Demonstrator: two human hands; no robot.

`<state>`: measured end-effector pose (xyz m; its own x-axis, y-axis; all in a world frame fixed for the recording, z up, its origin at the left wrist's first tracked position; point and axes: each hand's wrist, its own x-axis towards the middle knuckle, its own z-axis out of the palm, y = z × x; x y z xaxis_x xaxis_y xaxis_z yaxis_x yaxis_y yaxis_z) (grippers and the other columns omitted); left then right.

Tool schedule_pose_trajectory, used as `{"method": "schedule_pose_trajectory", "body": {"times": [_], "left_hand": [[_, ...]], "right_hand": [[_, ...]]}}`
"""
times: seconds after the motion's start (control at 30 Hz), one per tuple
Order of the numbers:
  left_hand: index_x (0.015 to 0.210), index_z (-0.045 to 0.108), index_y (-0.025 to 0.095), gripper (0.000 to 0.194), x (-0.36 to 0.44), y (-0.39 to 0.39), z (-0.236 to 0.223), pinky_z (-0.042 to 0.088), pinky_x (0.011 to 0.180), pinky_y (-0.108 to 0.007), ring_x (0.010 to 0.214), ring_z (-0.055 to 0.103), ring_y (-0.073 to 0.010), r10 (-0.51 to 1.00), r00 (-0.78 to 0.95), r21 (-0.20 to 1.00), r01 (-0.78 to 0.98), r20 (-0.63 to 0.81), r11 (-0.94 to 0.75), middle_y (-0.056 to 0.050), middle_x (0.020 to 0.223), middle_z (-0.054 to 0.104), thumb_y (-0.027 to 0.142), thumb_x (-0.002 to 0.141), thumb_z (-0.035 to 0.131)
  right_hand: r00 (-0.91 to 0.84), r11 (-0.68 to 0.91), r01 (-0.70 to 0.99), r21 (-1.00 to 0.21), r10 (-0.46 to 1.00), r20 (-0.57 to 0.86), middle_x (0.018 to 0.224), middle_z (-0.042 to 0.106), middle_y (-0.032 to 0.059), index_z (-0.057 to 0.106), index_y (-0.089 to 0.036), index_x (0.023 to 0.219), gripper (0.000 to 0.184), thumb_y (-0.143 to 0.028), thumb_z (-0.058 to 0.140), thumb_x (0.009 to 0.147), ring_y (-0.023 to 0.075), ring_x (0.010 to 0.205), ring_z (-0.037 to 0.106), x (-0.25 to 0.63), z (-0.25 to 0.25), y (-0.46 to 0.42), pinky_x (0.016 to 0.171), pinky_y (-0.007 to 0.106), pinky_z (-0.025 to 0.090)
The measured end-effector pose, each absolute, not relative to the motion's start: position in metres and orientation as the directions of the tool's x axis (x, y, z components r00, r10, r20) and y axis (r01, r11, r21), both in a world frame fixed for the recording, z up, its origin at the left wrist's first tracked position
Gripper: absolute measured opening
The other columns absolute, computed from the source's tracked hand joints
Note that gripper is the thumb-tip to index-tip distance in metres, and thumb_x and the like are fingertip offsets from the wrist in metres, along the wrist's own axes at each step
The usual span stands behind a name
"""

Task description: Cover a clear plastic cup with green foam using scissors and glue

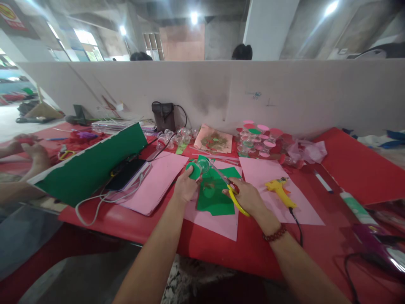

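Between its thumb and fingers my left hand (187,185) grips a clear plastic cup (205,165) with a round green piece (193,171) at its near end. My right hand (248,196) is closed around the yellow handles of a pair of scissors (233,195). The blades point up and left, their tips close to the cup; whether they touch it I cannot tell. Below both hands lies a cut green sheet (218,198) with uneven edges, on top of pink paper (226,228).
A yellow glue gun (281,190) rests on pink paper to the right. Cups with coloured discs (262,139) stand at the back. On the left are a phone (126,174), a white cable (99,202) and an upright green board (91,169); beyond it are another person's hands (30,152).
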<state>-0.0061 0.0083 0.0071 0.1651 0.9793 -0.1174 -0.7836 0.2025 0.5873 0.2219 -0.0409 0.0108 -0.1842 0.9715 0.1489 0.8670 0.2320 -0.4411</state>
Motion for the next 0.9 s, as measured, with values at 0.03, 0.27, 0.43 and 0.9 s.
{"method": "schedule_pose_trajectory", "body": {"times": [0.03, 0.27, 0.43, 0.9], "left_hand": [[0.108, 0.071, 0.022, 0.023, -0.006, 0.008, 0.008, 0.057, 0.076, -0.032, 0.075, 0.071, -0.0168, 0.98, 0.164, 0.586, -0.785, -0.115, 0.2, -0.002, 0.086, 0.076, 0.021, 0.093, 0.052], [0.111, 0.069, 0.023, 0.024, -0.005, 0.007, 0.01, 0.057, 0.073, -0.03, 0.078, 0.072, -0.017, 0.981, 0.153, 0.573, -0.796, -0.119, 0.194, -0.002, 0.09, 0.077, 0.021, 0.093, 0.054], [0.11, 0.069, 0.021, 0.024, -0.004, 0.006, 0.01, 0.059, 0.074, -0.03, 0.078, 0.072, -0.0165, 0.983, 0.145, 0.587, -0.789, -0.11, 0.182, -0.003, 0.092, 0.076, 0.019, 0.09, 0.056], [0.111, 0.068, 0.019, 0.027, -0.008, 0.011, -0.002, 0.057, 0.078, -0.032, 0.087, 0.073, -0.0195, 0.983, 0.171, 0.615, -0.769, -0.066, 0.175, -0.004, 0.096, 0.076, 0.022, 0.085, 0.064]], "right_hand": [[-0.177, 0.226, 0.873, -0.431, 0.972, 0.151, 0.103, 0.072, 0.0067, 0.062, -0.024, 0.117, 0.035, -0.048, 0.058, 0.091, 0.0204, 0.086, 0.067, 0.222, 0.011, -0.041, 0.067, 0.026, 0.041], [-0.173, 0.22, 0.892, -0.395, 0.973, 0.151, 0.102, 0.07, 0.006, 0.06, -0.025, 0.119, 0.036, -0.049, 0.058, 0.091, 0.0189, 0.084, 0.065, 0.222, 0.013, -0.043, 0.063, 0.026, 0.038], [-0.182, 0.234, 0.897, -0.376, 0.969, 0.168, 0.101, 0.07, 0.0063, 0.061, -0.025, 0.116, 0.033, -0.048, 0.055, 0.093, 0.0196, 0.084, 0.065, 0.223, 0.013, -0.042, 0.062, 0.026, 0.038], [-0.19, 0.251, 0.851, -0.461, 0.966, 0.176, 0.097, 0.072, 0.0047, 0.064, -0.025, 0.112, 0.028, -0.043, 0.056, 0.092, 0.0197, 0.085, 0.066, 0.223, 0.008, -0.038, 0.07, 0.027, 0.043]]}}
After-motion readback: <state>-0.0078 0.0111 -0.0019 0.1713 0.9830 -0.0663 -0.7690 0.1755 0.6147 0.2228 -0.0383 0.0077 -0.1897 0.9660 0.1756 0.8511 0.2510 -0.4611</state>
